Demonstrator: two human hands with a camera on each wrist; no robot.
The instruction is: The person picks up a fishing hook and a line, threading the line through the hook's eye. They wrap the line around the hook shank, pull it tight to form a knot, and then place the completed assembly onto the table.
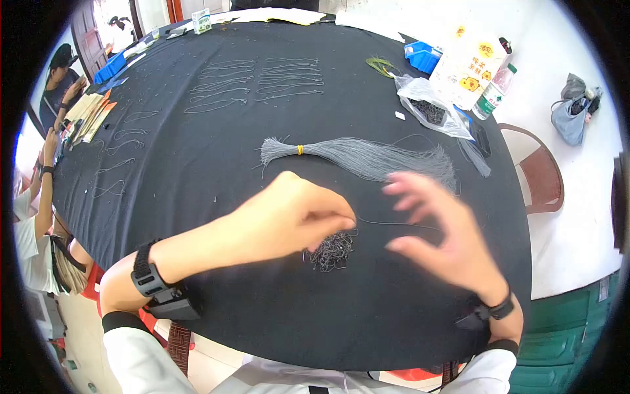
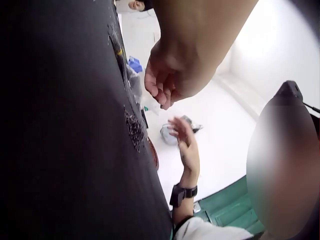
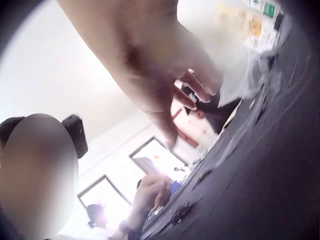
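Inside plastic bag (image 1: 453, 122), dark pieces (image 1: 430, 111)

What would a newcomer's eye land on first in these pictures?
Probably the grey bundle with its yellow band, lying across the middle of the black table. Next, nearer the wearer, the left hand, up near a dark heap, seems to pinch a thin thread, while the right hand hovers to its right. Beyond the bundle, more strands lie in two groups.
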